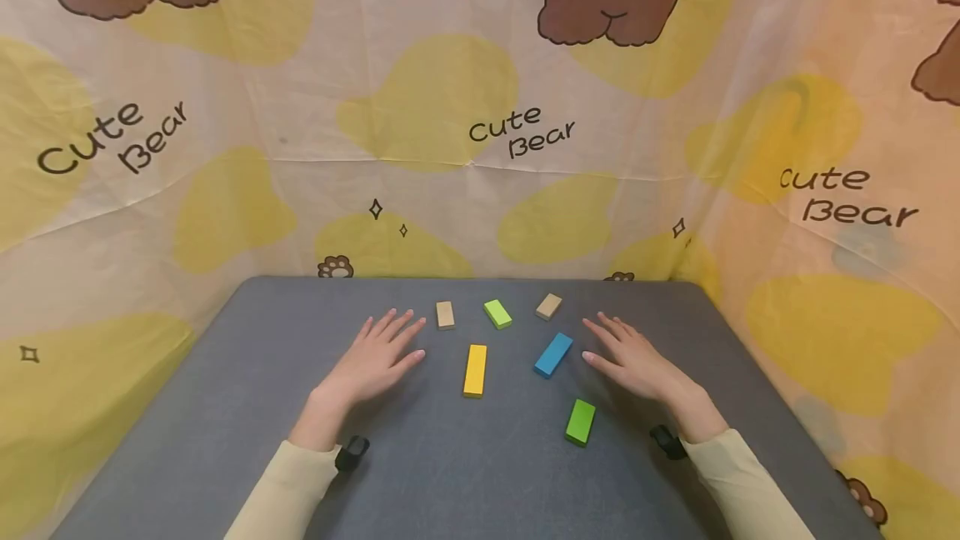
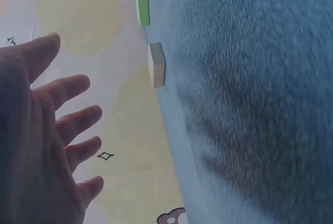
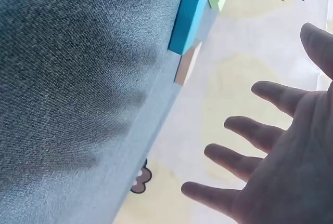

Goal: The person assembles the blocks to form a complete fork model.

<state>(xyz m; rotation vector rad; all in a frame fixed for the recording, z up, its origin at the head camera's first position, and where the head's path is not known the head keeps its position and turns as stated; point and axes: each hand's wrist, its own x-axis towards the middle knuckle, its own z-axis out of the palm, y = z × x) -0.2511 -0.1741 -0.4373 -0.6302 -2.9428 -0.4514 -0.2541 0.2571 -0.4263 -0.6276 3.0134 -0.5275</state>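
My left hand (image 1: 377, 359) hovers palm down over the table, fingers spread and holding nothing. To its right lie a yellow block (image 1: 475, 371) and a small beige block (image 1: 446, 315). My right hand (image 1: 637, 359) is held the same way on the other side, its fingertips near a blue block (image 1: 553, 355). Nearer the front lies a green block (image 1: 581, 422). At the back are a light green block (image 1: 498, 314) and a second beige block (image 1: 549, 307). All the blocks lie flat and apart from one another between the hands.
The blocks lie on a grey-blue cloth-covered table (image 1: 420, 473). A printed curtain (image 1: 427, 107) with bears and lettering hangs behind the table and along both sides. Dark wrist straps (image 1: 352, 452) show at the sleeve cuffs.
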